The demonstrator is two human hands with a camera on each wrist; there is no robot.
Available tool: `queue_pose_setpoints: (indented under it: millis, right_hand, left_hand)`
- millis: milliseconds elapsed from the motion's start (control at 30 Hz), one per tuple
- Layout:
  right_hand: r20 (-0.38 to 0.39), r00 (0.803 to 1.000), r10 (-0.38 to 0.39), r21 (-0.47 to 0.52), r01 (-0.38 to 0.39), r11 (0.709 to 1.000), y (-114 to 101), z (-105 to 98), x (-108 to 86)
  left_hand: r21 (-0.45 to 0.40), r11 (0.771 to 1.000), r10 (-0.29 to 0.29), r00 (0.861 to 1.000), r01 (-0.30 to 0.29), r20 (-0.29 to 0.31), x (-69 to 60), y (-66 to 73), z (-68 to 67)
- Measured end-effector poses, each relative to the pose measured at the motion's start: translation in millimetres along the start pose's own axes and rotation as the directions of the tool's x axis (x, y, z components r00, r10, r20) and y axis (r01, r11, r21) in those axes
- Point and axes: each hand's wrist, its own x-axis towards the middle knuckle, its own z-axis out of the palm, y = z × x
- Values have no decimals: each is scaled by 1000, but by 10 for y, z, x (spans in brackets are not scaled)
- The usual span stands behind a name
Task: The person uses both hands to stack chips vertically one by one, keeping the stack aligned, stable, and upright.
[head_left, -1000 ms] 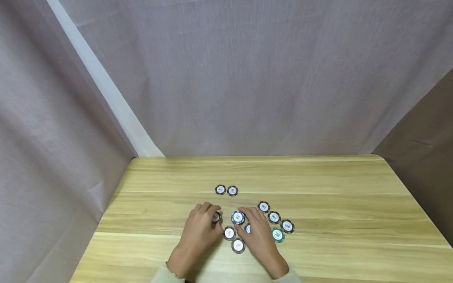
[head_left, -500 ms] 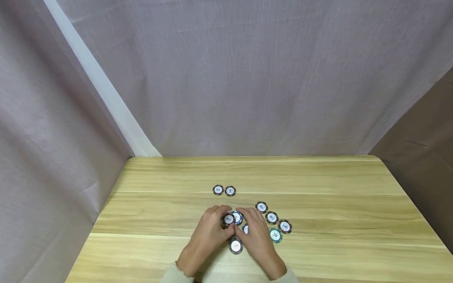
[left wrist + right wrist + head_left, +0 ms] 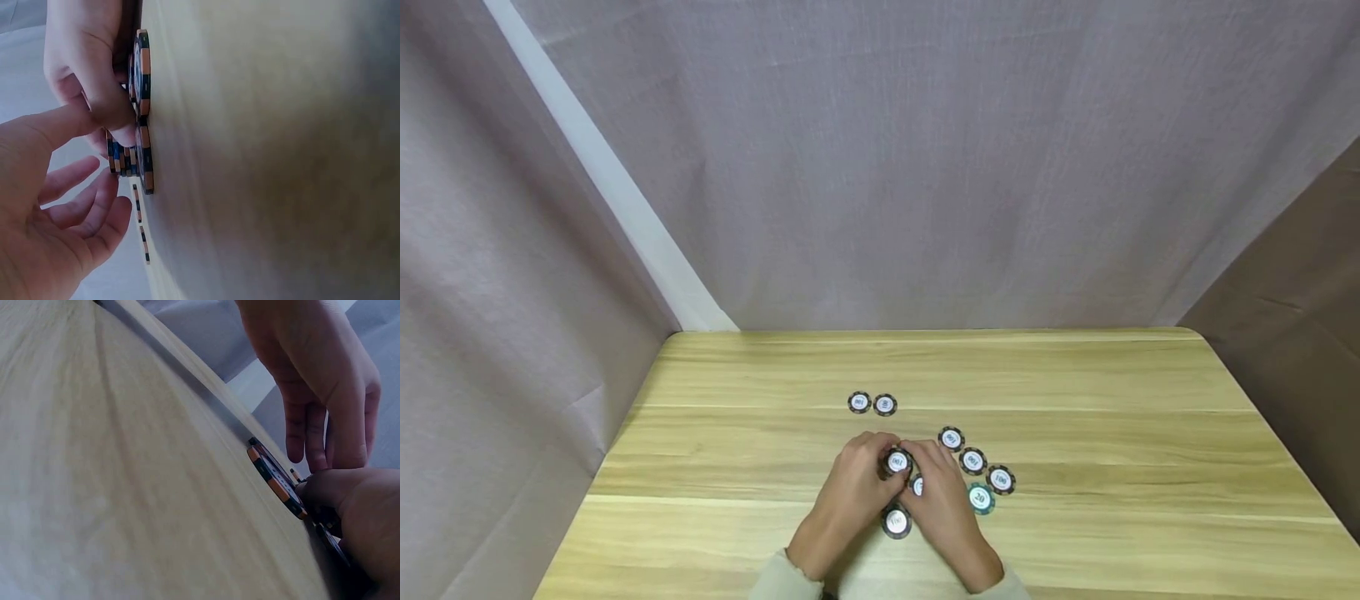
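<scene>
A black poker chip marked 100 (image 3: 898,462) lies on top of a small stack of poker chips (image 3: 122,156), between the two hands. My left hand (image 3: 855,481) pinches this black chip from the left, thumb in front and fingers behind. From the other side my right hand (image 3: 942,486) holds the stack, its thumb close to the left thumb. The blue chip is covered in the head view. Partly under the right hand lies another dark chip (image 3: 917,485). A black-rimmed chip (image 3: 897,522) rests flat just in front of the hands.
Two black chips lie behind the hands, one at the left (image 3: 860,402) and one beside it (image 3: 885,405). To the right, black chips (image 3: 973,461) form a slanted row, with a green chip marked 20 (image 3: 981,498) in front. Grey curtains (image 3: 880,167) surround the wooden table (image 3: 1120,375).
My left hand has moved right, bringing its black chip over the blue one, which is now covered. The right hand has stayed nearly in place. The view has shifted slightly.
</scene>
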Motion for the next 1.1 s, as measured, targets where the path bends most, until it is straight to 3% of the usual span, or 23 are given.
queue_pose_setpoints:
  millis: [567, 800, 1100]
  right_hand:
    - [-4, 1000, 1, -6, -1, 1000, 14, 4, -2]
    - [-1, 1000, -15, -5, 15, 1000, 6, 5, -10]
    - [27, 999, 46, 51, -47, 998, 3, -15, 5]
  left_hand:
    - [-13, 996, -87, 994, 88, 62, -19, 17, -50]
    - [-9, 996, -84, 992, 86, 92, -74, -13, -134]
    - [57, 998, -49, 978, 38, 204, -120, -35, -306]
